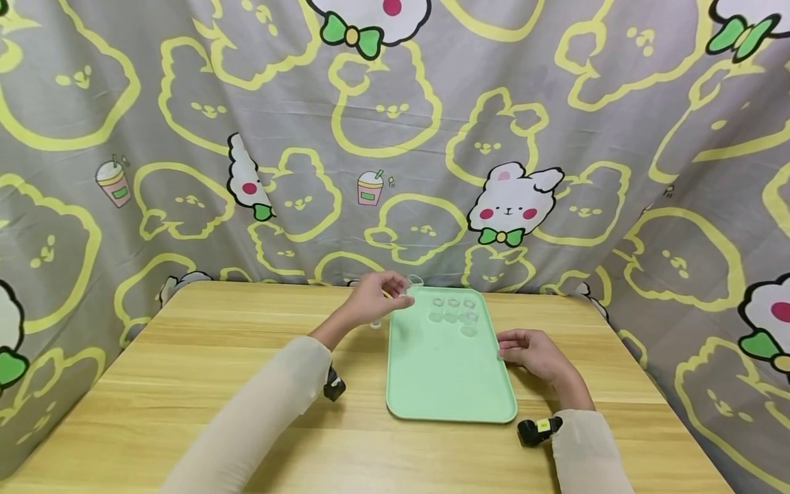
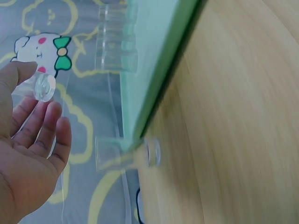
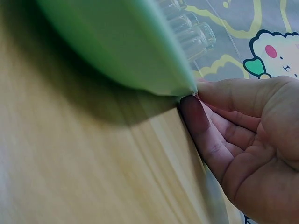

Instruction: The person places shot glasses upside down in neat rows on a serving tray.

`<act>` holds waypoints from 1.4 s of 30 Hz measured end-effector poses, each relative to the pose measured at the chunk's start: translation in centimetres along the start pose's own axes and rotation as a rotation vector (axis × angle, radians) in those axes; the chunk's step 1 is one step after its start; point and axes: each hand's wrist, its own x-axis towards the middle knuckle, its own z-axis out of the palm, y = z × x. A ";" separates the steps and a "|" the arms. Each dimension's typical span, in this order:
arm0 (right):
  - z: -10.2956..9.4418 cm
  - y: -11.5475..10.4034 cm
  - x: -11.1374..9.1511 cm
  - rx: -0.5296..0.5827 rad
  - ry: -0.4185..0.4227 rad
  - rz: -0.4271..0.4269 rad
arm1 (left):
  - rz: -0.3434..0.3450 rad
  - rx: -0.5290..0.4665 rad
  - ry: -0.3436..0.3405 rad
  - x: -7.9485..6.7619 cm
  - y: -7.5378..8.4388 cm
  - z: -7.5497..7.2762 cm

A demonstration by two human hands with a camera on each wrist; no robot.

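My left hand [image 1: 376, 300] is raised above the far left corner of the pale green tray [image 1: 444, 384]. It holds a small clear cup [image 2: 44, 87] between thumb and fingers; the thick base shows in the left wrist view. Several matching clear cups [image 1: 453, 309] stand in rows on the tray's far right part. One more clear cup [image 2: 153, 153] stands on the table just beyond the tray's left side. On the right, my other hand [image 3: 252, 126] pinches the tray's rim [image 3: 180, 86] between thumb and forefinger.
Under the tray is a light wood table [image 1: 247, 343]. A grey curtain [image 1: 284, 137] with yellow cartoon outlines hangs right behind the table's far edge and round its sides. A black wrist camera [image 1: 535, 431] is worn on the right sleeve.
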 end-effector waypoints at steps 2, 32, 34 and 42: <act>0.0 -0.1 -0.1 -0.003 -0.001 0.002 | -0.003 -0.013 -0.002 0.4 0.2 0.6; 0.0 -0.1 0.1 -0.006 0.005 -0.017 | -0.013 0.070 -0.045 3.7 2.3 6.8; 0.0 -0.1 0.1 -0.006 0.006 -0.017 | -0.027 0.065 -0.028 3.7 2.4 7.0; 0.0 0.0 0.0 -0.015 0.012 -0.001 | -0.034 0.065 -0.004 4.0 2.5 7.8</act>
